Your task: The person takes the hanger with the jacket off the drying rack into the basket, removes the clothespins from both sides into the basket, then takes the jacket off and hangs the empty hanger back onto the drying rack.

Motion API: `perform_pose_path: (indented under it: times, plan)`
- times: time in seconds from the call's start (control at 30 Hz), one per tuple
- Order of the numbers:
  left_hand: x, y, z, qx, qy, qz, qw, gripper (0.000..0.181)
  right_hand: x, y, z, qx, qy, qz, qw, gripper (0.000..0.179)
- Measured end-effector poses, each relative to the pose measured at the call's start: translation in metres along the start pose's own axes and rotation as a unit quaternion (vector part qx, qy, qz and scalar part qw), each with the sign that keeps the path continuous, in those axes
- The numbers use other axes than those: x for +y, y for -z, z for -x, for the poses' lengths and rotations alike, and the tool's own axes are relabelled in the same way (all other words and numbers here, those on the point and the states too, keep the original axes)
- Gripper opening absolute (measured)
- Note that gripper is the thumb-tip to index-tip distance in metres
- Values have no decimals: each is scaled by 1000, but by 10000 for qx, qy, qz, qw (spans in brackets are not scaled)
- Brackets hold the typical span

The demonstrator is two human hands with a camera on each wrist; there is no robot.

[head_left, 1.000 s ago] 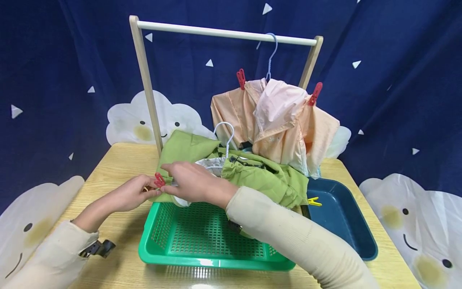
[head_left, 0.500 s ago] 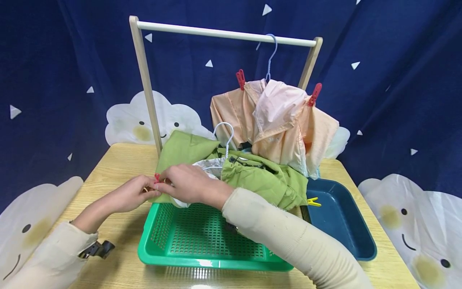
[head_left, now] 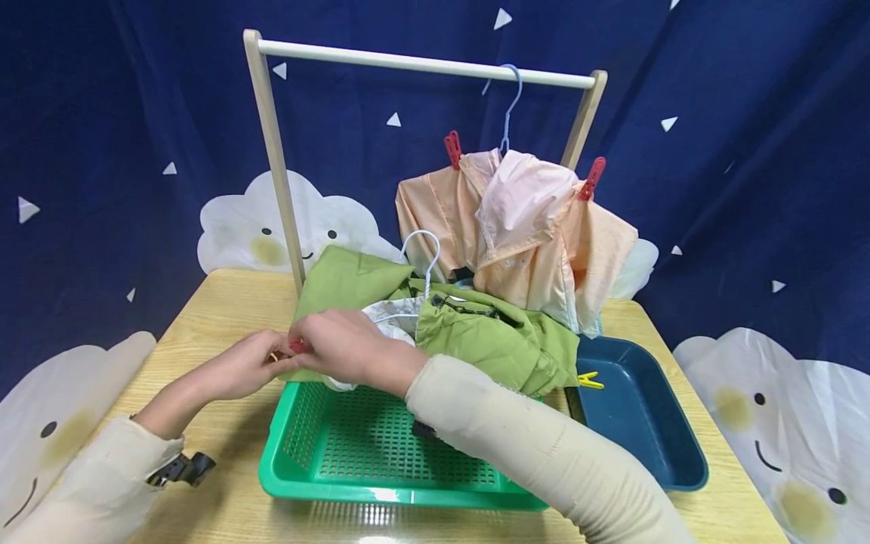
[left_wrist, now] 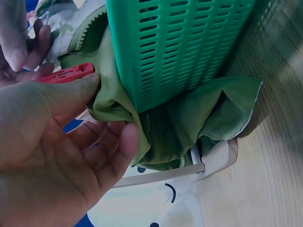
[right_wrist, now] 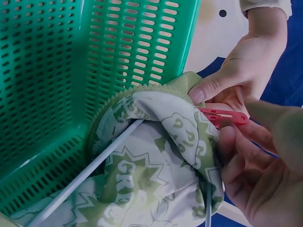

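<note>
A green jacket (head_left: 496, 340) with a zipper lies across the back of the green basket (head_left: 401, 495). Its white, printed lining (right_wrist: 156, 163) shows in the right wrist view, with a white hanger (right_wrist: 87, 172) inside. At the jacket's left part, my left hand (head_left: 241, 366) pinches a fold of green cloth (left_wrist: 113, 94) between thumb and fingers. My right hand (head_left: 353, 345) pinches a red clothespin (right_wrist: 225, 116), mostly covered by fingers in the head view. The clothespin's tip meets the cloth beside my left thumb; whether it clamps the cloth, I cannot tell.
A wooden rack (head_left: 275, 159) with a white rail (head_left: 408, 60) stands behind. On it a peach jacket (head_left: 530, 242) hangs from a blue hanger (head_left: 511, 106), with red clothespins (head_left: 593, 179) at both shoulders. A yellow clothespin (head_left: 590, 380) sits by a dark blue tray (head_left: 646, 423).
My right hand has moved slightly left and closed its fingers round the red clothespin, which is now largely hidden in the head view. My left hand has stayed almost still.
</note>
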State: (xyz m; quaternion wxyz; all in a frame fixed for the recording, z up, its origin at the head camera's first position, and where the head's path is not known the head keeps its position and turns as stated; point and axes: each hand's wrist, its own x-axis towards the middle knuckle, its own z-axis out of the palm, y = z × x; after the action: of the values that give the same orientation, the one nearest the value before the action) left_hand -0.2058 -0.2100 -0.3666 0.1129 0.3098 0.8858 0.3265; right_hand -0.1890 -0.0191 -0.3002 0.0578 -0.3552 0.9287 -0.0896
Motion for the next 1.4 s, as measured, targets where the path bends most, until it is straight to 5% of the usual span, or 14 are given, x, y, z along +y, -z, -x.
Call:
perform_pose_path:
  times: [0.27,0.9,1.4]
  plan:
    - [0,-2,-1,21,-173,-25,9998,19,3,-3,-2,81,163,-33,9998,24]
    - [0,0,1,-28,53,44,10000,14,-1,-8,-8,346,141,404,9985,20]
    - [-4,0,-1,-69,-360,26,9993,16,-2,-7,-18,117,-219,274,9993,20]
